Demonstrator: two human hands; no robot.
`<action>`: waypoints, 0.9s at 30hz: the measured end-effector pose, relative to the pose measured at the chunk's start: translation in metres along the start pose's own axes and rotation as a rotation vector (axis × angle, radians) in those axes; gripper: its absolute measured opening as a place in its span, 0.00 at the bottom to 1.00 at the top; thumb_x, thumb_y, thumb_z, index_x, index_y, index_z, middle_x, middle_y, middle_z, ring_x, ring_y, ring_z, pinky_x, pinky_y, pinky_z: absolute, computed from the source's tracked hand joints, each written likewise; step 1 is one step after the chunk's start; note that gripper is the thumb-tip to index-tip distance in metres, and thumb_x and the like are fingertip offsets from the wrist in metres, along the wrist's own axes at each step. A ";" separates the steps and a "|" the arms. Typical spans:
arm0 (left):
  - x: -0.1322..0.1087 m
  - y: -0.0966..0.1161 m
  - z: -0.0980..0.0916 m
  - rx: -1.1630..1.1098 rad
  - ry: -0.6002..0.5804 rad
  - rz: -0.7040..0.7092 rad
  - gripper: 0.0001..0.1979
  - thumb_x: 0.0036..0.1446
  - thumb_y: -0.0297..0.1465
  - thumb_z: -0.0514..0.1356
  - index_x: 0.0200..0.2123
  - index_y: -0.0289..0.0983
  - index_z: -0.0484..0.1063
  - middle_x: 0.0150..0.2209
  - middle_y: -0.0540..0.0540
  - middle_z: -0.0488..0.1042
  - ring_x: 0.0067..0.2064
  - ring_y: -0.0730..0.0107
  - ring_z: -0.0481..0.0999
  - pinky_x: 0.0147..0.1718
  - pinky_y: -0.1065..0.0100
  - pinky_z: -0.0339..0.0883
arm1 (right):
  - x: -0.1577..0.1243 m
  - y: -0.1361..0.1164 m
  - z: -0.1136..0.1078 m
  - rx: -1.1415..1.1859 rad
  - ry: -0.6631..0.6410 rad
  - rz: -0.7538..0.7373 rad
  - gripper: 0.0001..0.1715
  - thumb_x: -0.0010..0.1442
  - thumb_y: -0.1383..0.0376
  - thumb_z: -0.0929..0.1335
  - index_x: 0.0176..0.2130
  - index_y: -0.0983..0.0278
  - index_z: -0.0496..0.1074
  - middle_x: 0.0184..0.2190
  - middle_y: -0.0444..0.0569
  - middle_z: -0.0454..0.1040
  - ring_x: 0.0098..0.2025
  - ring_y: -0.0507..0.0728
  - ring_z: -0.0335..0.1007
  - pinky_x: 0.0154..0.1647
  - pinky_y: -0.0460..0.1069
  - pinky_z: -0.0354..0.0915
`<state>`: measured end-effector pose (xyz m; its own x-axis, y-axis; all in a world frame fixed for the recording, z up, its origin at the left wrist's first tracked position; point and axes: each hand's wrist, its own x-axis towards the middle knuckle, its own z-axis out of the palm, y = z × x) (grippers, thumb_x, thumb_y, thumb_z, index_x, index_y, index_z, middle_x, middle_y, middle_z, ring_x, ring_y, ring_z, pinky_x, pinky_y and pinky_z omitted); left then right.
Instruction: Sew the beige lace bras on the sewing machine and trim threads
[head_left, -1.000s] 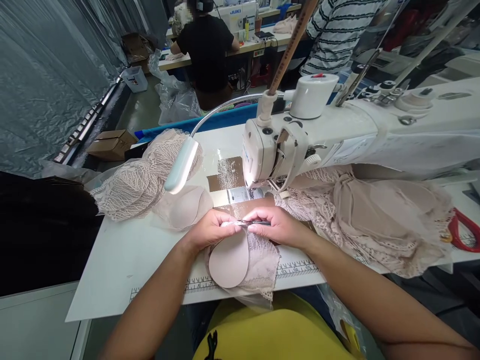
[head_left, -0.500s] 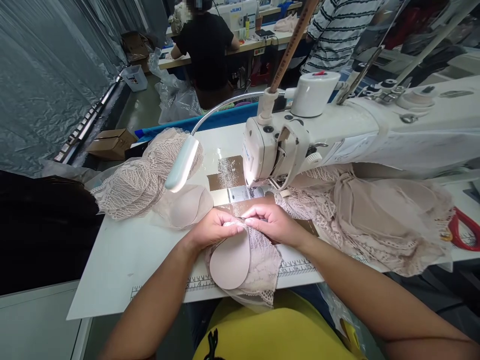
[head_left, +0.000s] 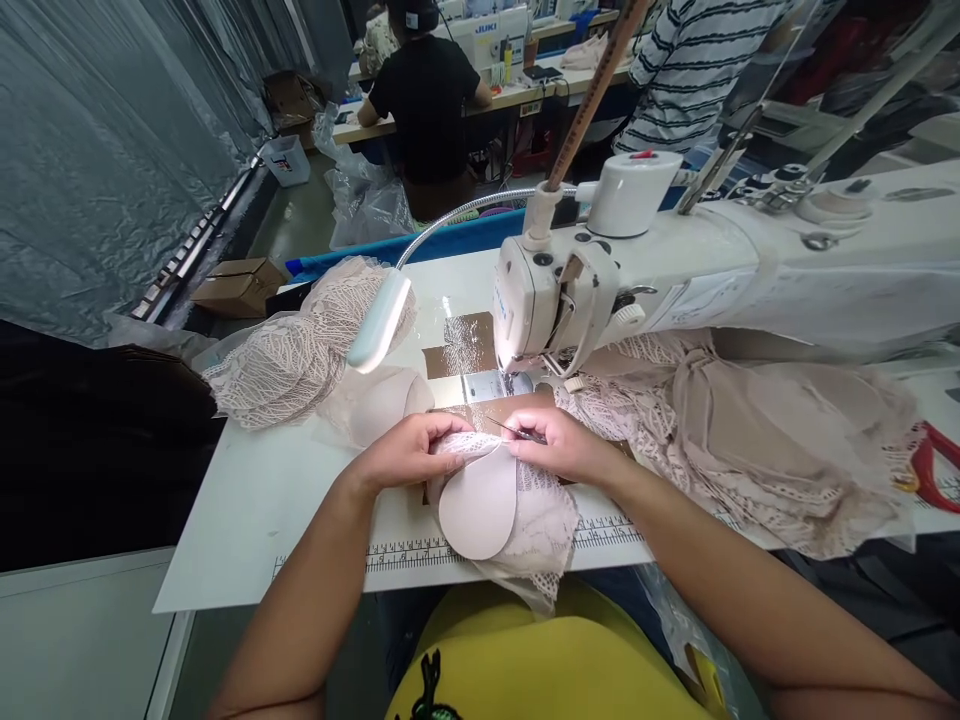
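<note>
By the worktop's (head_left: 247,535) left edge, lace heap (head_left: 281,365). Near front edge, pinched in closed fingers of left hand (head_left: 409,452), cup-and-lace piece (head_left: 480,505); inside curled fingers of right hand (head_left: 566,445), dark tool (head_left: 534,437). Hiding part of rear edge, sewing machine (head_left: 637,265); rightward, garment pile (head_left: 757,430).

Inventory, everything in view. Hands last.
Sewing machines: at least 2, white, right and background
Lamp: 1, white-teal, centre
Table: 1, white, centre
Lace piles: 2, beige, both sides
Lace piece: 1, beige, in hands
Pad: 1, pinkish, below hands
Pointed tool: 1, dark, right hand
Red handle: 1, red, right edge
Boxes: 2, brown, left
Bin: 1, white, left
Curtain: 1, grey, left
Co-workers: at least 2, dark/striped tops, background
Left hand: 1, bare, lower centre
Right hand: 1, bare, lower centre
</note>
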<state>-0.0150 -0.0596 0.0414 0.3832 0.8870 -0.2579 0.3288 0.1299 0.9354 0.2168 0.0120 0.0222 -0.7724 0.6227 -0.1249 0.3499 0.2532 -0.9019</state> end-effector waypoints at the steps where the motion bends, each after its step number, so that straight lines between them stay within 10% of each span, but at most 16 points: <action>1: -0.001 0.001 0.001 0.024 0.018 0.002 0.17 0.52 0.31 0.62 0.46 0.34 0.71 0.41 0.44 0.73 0.40 0.65 0.71 0.36 0.70 0.66 | 0.000 0.001 0.000 0.014 -0.007 -0.014 0.07 0.56 0.62 0.66 0.32 0.64 0.70 0.28 0.44 0.70 0.31 0.52 0.64 0.32 0.47 0.59; 15: -0.023 0.018 0.011 0.168 0.347 -0.067 0.17 0.53 0.38 0.62 0.45 0.36 0.72 0.36 0.45 0.73 0.38 0.66 0.70 0.36 0.68 0.64 | -0.005 -0.008 0.007 0.169 0.006 -0.057 0.09 0.57 0.61 0.66 0.32 0.65 0.70 0.28 0.44 0.68 0.30 0.52 0.63 0.30 0.46 0.59; 22: -0.033 -0.001 0.018 -0.446 0.052 -0.186 0.25 0.48 0.40 0.66 0.48 0.34 0.70 0.36 0.45 0.72 0.31 0.74 0.68 0.32 0.71 0.62 | -0.009 -0.009 0.003 0.298 -0.095 -0.159 0.09 0.58 0.61 0.66 0.34 0.65 0.70 0.29 0.44 0.67 0.31 0.51 0.62 0.31 0.46 0.58; 27: -0.016 -0.010 0.036 -0.602 0.263 -0.185 0.18 0.45 0.38 0.68 0.34 0.32 0.71 0.25 0.50 0.69 0.25 0.78 0.64 0.24 0.75 0.56 | -0.008 -0.006 0.007 0.180 -0.156 -0.135 0.10 0.58 0.60 0.67 0.31 0.65 0.69 0.26 0.43 0.65 0.28 0.51 0.61 0.28 0.45 0.58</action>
<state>0.0066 -0.0914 0.0280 0.1198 0.8946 -0.4305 -0.1982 0.4465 0.8726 0.2171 0.0001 0.0257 -0.8828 0.4674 -0.0475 0.1486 0.1819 -0.9720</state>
